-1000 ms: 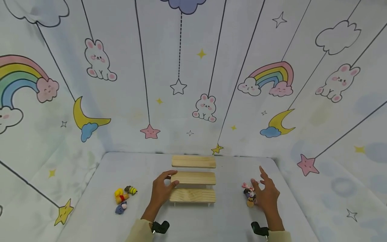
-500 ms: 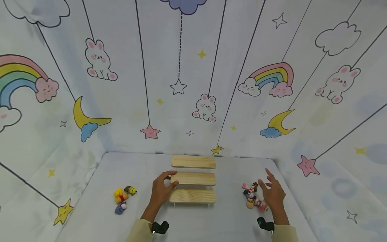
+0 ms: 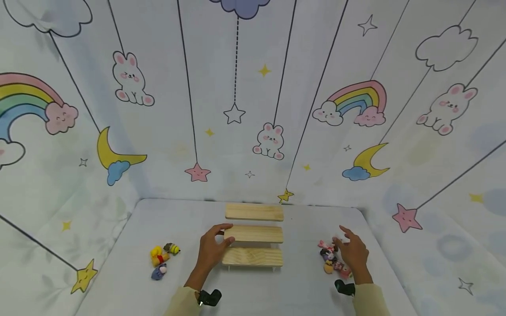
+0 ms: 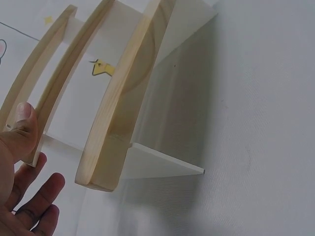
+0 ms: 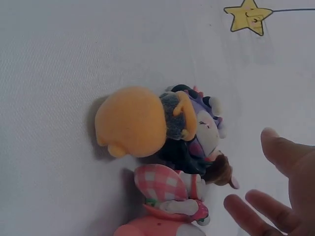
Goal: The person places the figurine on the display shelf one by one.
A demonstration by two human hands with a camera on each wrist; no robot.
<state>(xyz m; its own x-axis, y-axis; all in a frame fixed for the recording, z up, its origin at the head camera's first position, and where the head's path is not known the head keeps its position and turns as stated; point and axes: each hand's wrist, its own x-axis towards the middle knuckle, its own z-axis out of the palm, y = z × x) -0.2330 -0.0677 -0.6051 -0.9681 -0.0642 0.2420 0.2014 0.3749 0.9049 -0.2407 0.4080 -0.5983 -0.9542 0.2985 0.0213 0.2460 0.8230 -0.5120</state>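
At six o'clock, our left hand [image 3: 212,248] is pinching one of three wooden shelves [image 3: 254,235], our splayed right hand [image 3: 354,253] nearing four-plus figurines [image 3: 328,266].

1. Your left sleeve [image 3: 182,303] is plain, pale beige cloth that stops short of the wrist.
2. Your right sleeve [image 3: 370,300] matches it in colour.
3. You wear a black, angular wrist camera [image 3: 211,298] on a dark left band [image 3: 200,296], jutting out on the thumb side.
4. Your other wrist camera [image 3: 345,288] is black too, its details too small to make out.
5. Your left hand [image 3: 212,246] and right hand [image 3: 354,253] are bare.
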